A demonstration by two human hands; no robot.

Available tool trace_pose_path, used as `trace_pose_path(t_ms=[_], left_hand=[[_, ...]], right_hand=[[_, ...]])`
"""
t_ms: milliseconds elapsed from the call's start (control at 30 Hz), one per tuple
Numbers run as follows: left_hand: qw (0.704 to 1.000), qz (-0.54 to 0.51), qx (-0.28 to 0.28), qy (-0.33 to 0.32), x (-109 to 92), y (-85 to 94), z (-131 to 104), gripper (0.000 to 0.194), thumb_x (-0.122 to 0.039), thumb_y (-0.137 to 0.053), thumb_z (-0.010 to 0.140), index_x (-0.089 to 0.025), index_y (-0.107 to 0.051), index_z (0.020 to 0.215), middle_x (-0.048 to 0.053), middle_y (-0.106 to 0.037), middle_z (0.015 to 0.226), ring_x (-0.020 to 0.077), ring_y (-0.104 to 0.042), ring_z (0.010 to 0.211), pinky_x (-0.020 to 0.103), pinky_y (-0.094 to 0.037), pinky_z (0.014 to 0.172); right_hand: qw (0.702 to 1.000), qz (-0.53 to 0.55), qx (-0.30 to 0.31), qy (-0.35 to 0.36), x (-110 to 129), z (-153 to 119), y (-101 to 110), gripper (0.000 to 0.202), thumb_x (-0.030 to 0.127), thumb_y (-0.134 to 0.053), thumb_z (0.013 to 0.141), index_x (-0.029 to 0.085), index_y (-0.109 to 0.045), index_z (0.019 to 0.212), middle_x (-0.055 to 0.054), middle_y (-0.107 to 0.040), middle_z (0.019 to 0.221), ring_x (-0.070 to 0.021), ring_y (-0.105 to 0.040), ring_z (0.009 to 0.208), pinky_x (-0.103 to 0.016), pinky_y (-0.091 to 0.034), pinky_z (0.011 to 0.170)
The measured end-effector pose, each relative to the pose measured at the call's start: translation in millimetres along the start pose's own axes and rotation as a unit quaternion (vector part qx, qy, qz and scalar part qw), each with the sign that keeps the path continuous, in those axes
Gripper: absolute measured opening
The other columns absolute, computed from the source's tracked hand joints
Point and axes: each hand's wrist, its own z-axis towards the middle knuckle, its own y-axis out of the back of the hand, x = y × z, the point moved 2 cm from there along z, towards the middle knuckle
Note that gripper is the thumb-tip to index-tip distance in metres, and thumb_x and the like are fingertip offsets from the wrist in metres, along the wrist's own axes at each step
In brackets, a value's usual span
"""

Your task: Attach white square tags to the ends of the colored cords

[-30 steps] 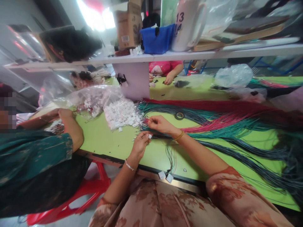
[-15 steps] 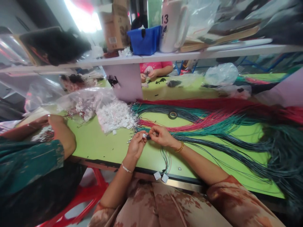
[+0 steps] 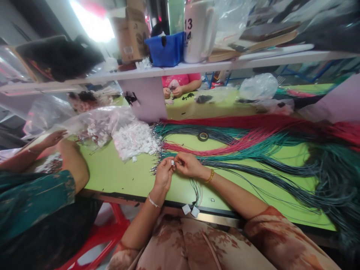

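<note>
Between the fingertips of my left hand is a small white connector housing. Close against it, my right hand pinches what looks like a thin wire end, mostly hidden by the fingers. Both hands are just above the near side of bundles of green wires, red wires and dark wires. To the left lies a heap of white connector housings on a clear bag. Below my hands, two white connectors with wires attached rest at the table's front edge.
A roll of black tape lies among the wires. Overhead, a shelf carries a blue bin and a white mug. A co-worker's arm is at the left, and another person's hands work across the table. A red stool stands lower left.
My right hand has drawn nearer to the white connector housing, and the dark piece between my hands is now largely covered. The left co-worker's far hand has shifted. The whole view has moved slightly.
</note>
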Motion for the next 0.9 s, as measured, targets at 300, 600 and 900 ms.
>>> trace_pose_path(t_ms=[300, 600, 900], left_hand=[[0.999, 0.021, -0.029, -0.015, 7.6, 2.6, -0.1, 0.025, -0.027, -0.080, 0.064, -0.014, -0.067, 0.081, 0.000, -0.062, 0.068, 0.0074, -0.053, 0.059, 0.020, -0.042, 0.058], [0.998, 0.036, -0.052, 0.017, -1.1, 16.9, 5.4, 0.027, -0.025, -0.080, 0.062, -0.011, -0.070, 0.084, 0.005, -0.068, 0.075, 0.0065, -0.053, 0.057, 0.020, -0.041, 0.055], [0.998, 0.040, -0.038, 0.024, 1.4, 22.8, 5.5, 0.027, -0.027, -0.080, 0.062, -0.012, -0.071, 0.082, 0.006, -0.068, 0.079, 0.0072, -0.054, 0.059, 0.020, -0.042, 0.056]], right_hand=[[0.998, -0.053, 0.030, -0.027, -1.8, -7.5, -8.5, 0.016, 0.022, -0.052, 0.080, 0.017, -0.050, 0.065, 0.000, -0.051, 0.061, -0.0103, -0.038, 0.054, -0.024, -0.026, 0.055], [0.982, -0.094, -0.012, -0.163, -56.8, 56.5, 19.8, 0.016, 0.026, -0.054, 0.083, 0.014, -0.065, 0.081, -0.005, -0.066, 0.078, -0.0126, -0.052, 0.068, -0.022, -0.035, 0.065], [0.956, -0.133, 0.073, -0.250, -77.8, 88.1, 5.7, 0.015, 0.023, -0.057, 0.077, 0.012, -0.067, 0.075, -0.007, -0.068, 0.074, -0.0119, -0.052, 0.062, -0.022, -0.032, 0.058]])
